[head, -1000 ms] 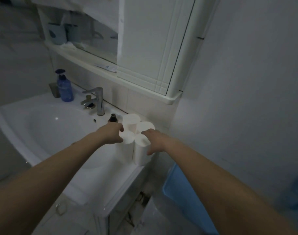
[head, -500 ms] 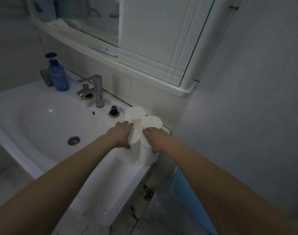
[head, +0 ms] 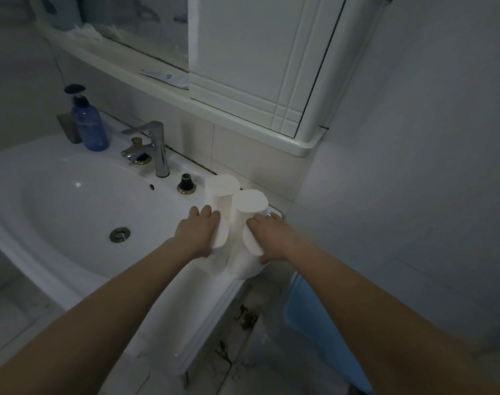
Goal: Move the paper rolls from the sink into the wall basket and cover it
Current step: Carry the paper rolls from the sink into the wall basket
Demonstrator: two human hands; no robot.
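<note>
No writing could be read anywhere in your view; the blue soap bottle (head: 88,128) at the far left showed no legible label, and the flat tube (head: 164,76) on the shelf under the mirror was too blurred to read. The sink (head: 43,252) curved toward you with its basin open and bare around the drain (head: 119,234), and the tap (head: 155,148) stood at its back edge, a small dark knob (head: 186,183) just beside it. Your left hand (head: 199,233) wrapped the near-left paper roll (head: 221,236), fingers curled over its top. Four paper rolls stood upright, touching, on the sink's right corner ledge, close to its front edge and to the wall. Your right hand (head: 267,236) gripped the near-right roll (head: 250,246), fingers closed around it. Right of the sink, a blue bin (head: 314,323) sat low against the wall.
</note>
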